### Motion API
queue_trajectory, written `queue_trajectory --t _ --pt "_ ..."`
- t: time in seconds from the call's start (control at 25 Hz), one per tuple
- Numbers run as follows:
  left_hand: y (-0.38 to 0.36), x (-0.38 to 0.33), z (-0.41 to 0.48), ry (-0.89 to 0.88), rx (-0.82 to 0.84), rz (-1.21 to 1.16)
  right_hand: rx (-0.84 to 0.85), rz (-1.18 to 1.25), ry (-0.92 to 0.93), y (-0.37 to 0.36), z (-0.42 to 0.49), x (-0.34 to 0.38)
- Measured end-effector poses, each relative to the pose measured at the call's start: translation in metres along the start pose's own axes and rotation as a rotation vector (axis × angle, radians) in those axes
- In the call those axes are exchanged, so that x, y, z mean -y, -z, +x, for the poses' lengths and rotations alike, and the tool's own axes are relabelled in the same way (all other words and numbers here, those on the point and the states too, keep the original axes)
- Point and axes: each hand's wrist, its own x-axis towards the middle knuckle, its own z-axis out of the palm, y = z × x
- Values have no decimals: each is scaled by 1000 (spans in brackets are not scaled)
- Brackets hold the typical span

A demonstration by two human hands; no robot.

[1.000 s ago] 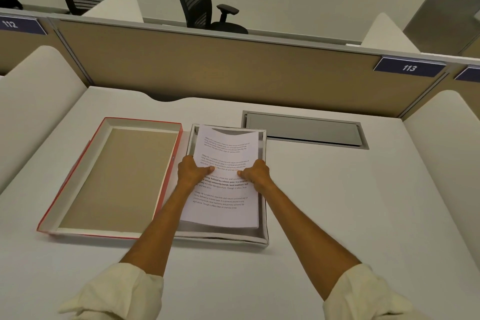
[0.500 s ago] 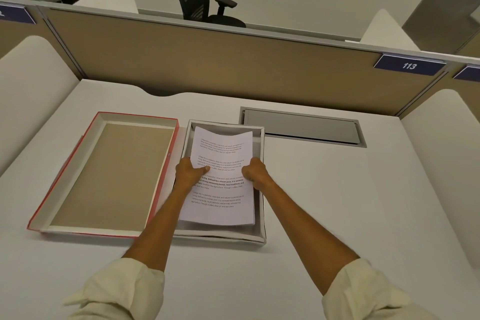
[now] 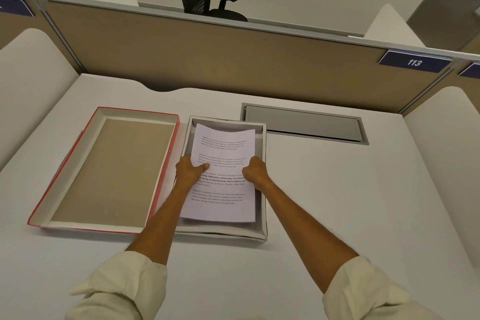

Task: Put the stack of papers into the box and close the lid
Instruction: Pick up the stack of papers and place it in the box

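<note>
Papers point(image 3: 223, 174) are hanging inside the box point(image 3: 261, 235), pinched at mid-length by both hands: the left hand point(image 3: 189, 170) is closing thumb-over on the left edge, the right hand point(image 3: 255, 173) is curling tightly around the right edge. The far end is bowing upward near the box's back wall. The lid point(image 3: 104, 171) is lying open just beside the box, inside up. If the grip is loosening unevenly, sheets could be fanning or skewing; the bowed end could be riding up the wall and creasing, later blocking the lid from seating.
</note>
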Motion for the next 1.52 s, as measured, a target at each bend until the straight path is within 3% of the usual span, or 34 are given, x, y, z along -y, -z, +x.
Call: queue_trajectory --t 0.36,0.76,1.0,1.28,1.52 --pt "-3 5 -8 -70 -87 -16 -55 -94 2 -4 -2 -1" --pt "0 8 -16 -143 -78 35 -212 -120 29 -2 -9 -6" --pt "3 6 -8 -126 -38 122 -173 -43 -32 3 -5 -4" --pt "8 7 1 -40 25 12 -144 134 -158 11 -1 -7" --pt "7 8 1 -28 43 13 -132 149 -160 10 0 -8"
